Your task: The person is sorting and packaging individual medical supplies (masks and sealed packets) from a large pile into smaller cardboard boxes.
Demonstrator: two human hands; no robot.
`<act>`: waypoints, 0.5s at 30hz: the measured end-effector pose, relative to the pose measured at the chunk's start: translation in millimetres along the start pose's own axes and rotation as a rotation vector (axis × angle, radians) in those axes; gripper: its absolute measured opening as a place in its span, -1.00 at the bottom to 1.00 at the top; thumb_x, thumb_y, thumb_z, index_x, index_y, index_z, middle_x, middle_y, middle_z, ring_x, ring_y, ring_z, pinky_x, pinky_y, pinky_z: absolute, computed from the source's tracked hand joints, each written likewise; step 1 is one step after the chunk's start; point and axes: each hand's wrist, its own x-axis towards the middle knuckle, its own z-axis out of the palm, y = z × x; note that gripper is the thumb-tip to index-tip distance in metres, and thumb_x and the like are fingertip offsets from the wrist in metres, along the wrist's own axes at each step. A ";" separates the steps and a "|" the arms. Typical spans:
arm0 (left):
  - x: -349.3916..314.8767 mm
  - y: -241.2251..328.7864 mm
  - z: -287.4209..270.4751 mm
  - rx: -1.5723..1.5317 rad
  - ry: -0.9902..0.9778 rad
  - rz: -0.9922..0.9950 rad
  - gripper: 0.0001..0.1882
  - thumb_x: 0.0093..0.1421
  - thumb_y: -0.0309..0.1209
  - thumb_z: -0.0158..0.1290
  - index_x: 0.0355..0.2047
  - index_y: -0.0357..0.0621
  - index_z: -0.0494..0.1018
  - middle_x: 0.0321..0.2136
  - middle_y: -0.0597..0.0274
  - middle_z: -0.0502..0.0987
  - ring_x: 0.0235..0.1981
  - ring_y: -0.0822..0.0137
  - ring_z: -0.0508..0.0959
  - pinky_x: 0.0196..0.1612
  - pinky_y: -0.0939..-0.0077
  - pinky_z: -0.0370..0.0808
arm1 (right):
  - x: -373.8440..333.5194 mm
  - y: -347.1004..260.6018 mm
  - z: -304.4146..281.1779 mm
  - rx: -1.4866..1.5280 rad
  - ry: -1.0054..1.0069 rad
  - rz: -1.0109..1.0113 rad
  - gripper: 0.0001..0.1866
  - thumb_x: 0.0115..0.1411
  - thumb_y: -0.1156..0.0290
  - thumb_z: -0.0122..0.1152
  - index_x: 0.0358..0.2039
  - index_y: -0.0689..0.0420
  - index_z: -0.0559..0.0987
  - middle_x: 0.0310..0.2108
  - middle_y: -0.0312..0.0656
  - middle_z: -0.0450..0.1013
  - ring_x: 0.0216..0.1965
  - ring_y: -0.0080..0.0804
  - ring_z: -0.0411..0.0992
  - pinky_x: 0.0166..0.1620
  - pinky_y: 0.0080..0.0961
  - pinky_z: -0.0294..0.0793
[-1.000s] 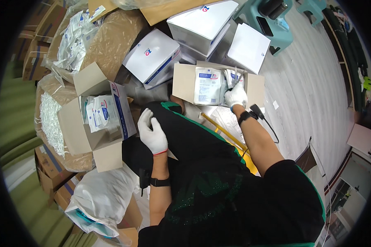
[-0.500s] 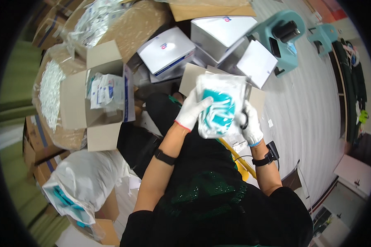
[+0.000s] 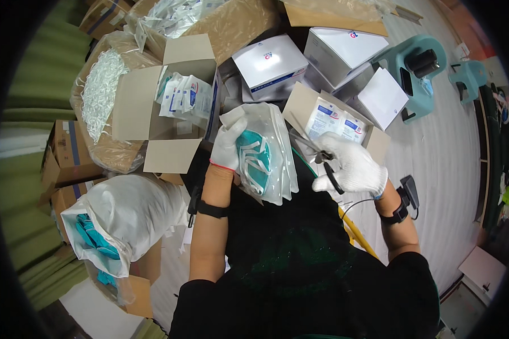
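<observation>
My left hand [image 3: 227, 141], in a white knit glove, is closed on the edge of a clear plastic bag [image 3: 280, 152]. Teal face masks [image 3: 253, 161] with white straps show through the plastic, held over my lap. To the right of the bag, my gloved right hand [image 3: 353, 166] is closed around a pair of scissors [image 3: 332, 176]. Their dark handle loop shows by my fingers, and the blades point up and left toward the bag, apart from my left hand. Just beyond the scissors stands an open carton [image 3: 373, 138] holding white and blue packets [image 3: 326, 118].
At left, another open carton [image 3: 134, 104] holds similar packets. Beside it are a sack of white strips [image 3: 103, 85] and a white sack [image 3: 136, 214] with teal masks. White boxes [image 3: 270, 59] stand ahead; a teal stool [image 3: 421, 93] is at far right.
My hands have moved apart. The bag has shifted left and turned in my left hand, while my right hand has come away from it with the scissors' blades now showing.
</observation>
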 end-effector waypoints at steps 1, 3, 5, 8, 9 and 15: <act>-2.7 2.9 3.4 -0.001 -0.005 -0.004 -0.65 0.30 -0.39 0.05 0.06 -0.22 0.47 -0.16 0.28 0.61 -0.24 0.44 0.61 -0.13 0.55 0.57 | 4.0 -2.3 2.6 -0.001 0.003 0.006 -0.15 -0.16 -0.18 0.51 -0.04 0.25 0.50 -0.25 -0.01 0.48 -0.22 -0.09 0.51 -0.11 -0.33 0.48; -7.9 11.8 13.0 0.347 -0.104 0.080 -0.69 0.29 -0.45 0.05 0.01 -0.29 0.51 -0.17 0.26 0.61 -0.24 0.47 0.59 -0.13 0.58 0.55 | 12.7 -4.8 7.8 -0.097 -0.091 0.026 -0.14 -0.16 -0.22 0.48 -0.06 0.26 0.51 -0.32 0.02 0.49 -0.28 0.00 0.50 -0.17 -0.32 0.49; -14.0 18.7 21.2 0.409 -0.107 0.111 -0.72 0.28 -0.46 0.06 -0.04 -0.32 0.53 -0.18 0.25 0.60 -0.24 0.47 0.59 -0.13 0.58 0.54 | 16.5 -7.8 10.2 -0.128 -0.092 0.015 -0.20 -0.15 -0.19 0.48 -0.11 0.24 0.54 -0.40 -0.02 0.50 -0.35 -0.02 0.50 -0.22 -0.32 0.49; -22.7 29.3 23.0 0.590 -0.084 0.172 -0.78 0.24 -0.51 0.09 -0.15 -0.40 0.58 -0.23 0.24 0.57 -0.23 0.48 0.56 -0.13 0.58 0.50 | 16.6 -9.3 13.4 -0.039 -0.141 0.054 -0.38 -0.08 -0.09 0.49 -0.21 0.17 0.58 -0.49 -0.09 0.49 -0.42 -0.13 0.50 -0.28 -0.34 0.47; -22.7 31.2 20.0 0.586 -0.078 0.176 -0.78 0.24 -0.51 0.09 -0.15 -0.40 0.58 -0.23 0.24 0.57 -0.23 0.48 0.56 -0.13 0.58 0.50 | 14.3 -9.7 15.8 -0.043 -0.147 0.051 -0.38 -0.08 -0.09 0.49 -0.21 0.17 0.58 -0.49 -0.09 0.49 -0.42 -0.13 0.50 -0.28 -0.34 0.47; -17.0 44.5 -7.9 0.695 -0.289 0.162 -0.77 0.23 -0.44 0.11 -0.21 -0.39 0.59 -0.28 0.24 0.57 -0.23 0.47 0.54 -0.12 0.58 0.46 | 14.4 -10.0 24.3 0.081 -0.214 -0.083 -0.58 0.05 0.04 0.44 -0.27 0.13 0.61 -0.52 -0.11 0.50 -0.46 -0.15 0.51 -0.35 -0.36 0.47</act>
